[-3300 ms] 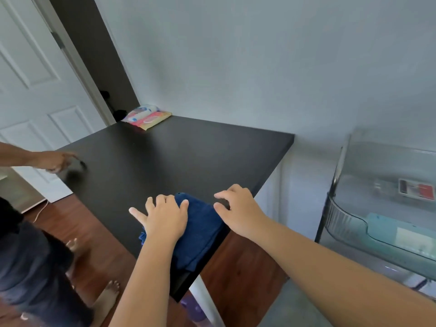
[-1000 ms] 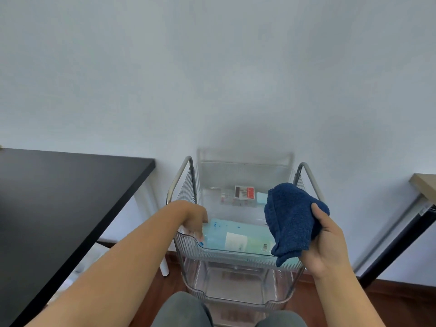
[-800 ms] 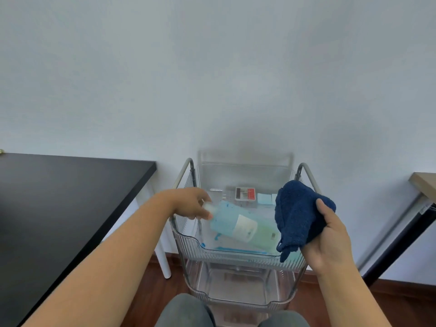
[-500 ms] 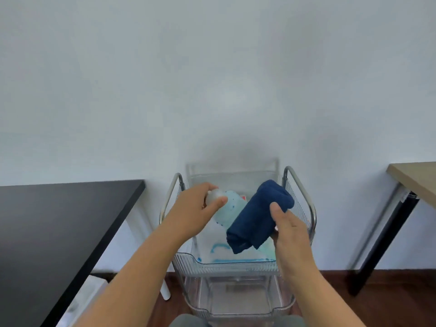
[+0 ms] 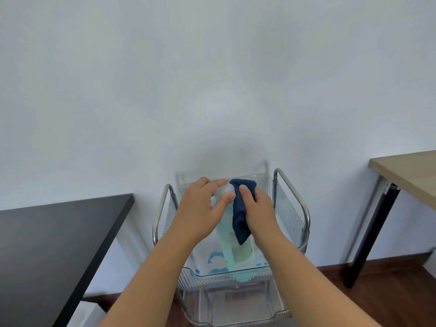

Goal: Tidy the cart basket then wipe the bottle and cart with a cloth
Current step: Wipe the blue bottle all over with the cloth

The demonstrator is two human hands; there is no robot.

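Observation:
A pale turquoise bottle (image 5: 238,252) with a white cap stands upright in the top basket of a clear plastic cart (image 5: 291,223) with chrome side rails. My left hand (image 5: 200,208) grips the bottle at its cap and neck. My right hand (image 5: 258,212) holds a dark blue cloth (image 5: 240,217) pressed against the bottle's upper right side, just under the cap. The cloth's loose end hangs down over the bottle's label. Blue smears show on the basket floor (image 5: 213,258) beside the bottle's base.
A black table (image 5: 47,237) stands to the left of the cart, a light wooden table (image 5: 410,171) with a black leg to the right. The white wall is right behind the cart. A lower clear basket (image 5: 236,305) sits beneath, above a dark wood floor.
I turned from the black table to the cart with the cloth. My left hand lifted the lying bottle upright, and my right hand brought the cloth against it.

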